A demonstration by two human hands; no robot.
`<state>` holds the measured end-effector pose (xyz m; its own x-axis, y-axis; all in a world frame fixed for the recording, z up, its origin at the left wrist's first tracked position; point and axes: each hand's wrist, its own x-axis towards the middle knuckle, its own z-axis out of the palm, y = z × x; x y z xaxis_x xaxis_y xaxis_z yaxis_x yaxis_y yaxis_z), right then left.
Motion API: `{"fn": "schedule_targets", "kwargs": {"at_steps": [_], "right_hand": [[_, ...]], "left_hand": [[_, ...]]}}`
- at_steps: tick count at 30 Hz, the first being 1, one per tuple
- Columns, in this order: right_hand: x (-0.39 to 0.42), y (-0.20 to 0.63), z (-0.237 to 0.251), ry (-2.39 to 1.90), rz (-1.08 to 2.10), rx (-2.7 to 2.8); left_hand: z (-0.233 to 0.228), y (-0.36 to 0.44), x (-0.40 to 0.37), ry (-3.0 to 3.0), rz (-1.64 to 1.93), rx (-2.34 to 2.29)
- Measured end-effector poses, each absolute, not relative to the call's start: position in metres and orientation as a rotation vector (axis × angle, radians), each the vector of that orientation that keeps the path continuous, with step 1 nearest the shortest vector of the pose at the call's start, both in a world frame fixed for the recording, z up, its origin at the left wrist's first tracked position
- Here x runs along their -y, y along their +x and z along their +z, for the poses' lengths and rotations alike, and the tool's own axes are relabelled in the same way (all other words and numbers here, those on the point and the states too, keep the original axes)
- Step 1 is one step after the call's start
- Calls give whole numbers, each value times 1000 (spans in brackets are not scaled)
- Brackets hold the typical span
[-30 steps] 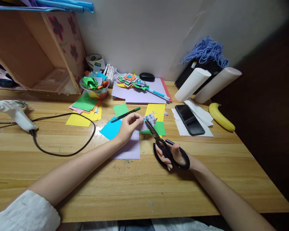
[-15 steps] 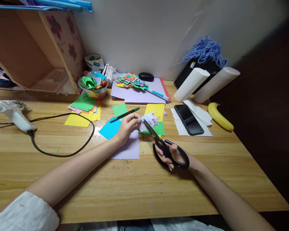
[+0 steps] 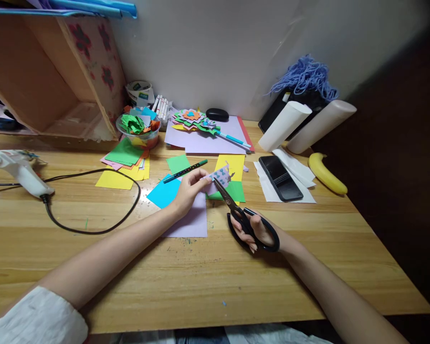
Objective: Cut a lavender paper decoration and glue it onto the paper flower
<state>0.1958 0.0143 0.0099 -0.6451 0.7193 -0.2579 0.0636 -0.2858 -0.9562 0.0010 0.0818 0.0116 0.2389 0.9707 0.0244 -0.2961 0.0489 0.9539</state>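
Note:
My left hand (image 3: 190, 190) pinches a small lilac paper cutout (image 3: 222, 174) with a jagged edge and blue dots, held just above the desk. My right hand (image 3: 257, 232) grips black scissors (image 3: 244, 217) by their loops, and the blades point up-left into the cutout's lower edge. Under both hands lie a lilac sheet (image 3: 190, 220), a blue sheet (image 3: 163, 192), a green sheet (image 3: 235, 191) and a yellow sheet (image 3: 232, 163). A green pen (image 3: 186, 171) rests just beyond my left hand.
A glue gun (image 3: 19, 169) with a looping black cord (image 3: 103, 224) lies at the left. A bowl of paper scraps (image 3: 139, 128), stacked coloured sheets (image 3: 125, 160), markers, a phone (image 3: 280, 177), a banana (image 3: 326, 174) and two paper rolls (image 3: 284, 126) sit further back.
The cutout has turned slightly in my left hand and the scissor blades have shifted a little along its edge. Both arms stay in about the same place.

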Motion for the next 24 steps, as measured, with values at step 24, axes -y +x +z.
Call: {"fn": "schedule_targets", "kwargs": {"at_steps": [24], "right_hand": [[-16,200,-1,-914,2107,1450]], "left_hand": [[10,-1,-84,1100,1057,-820]]}}
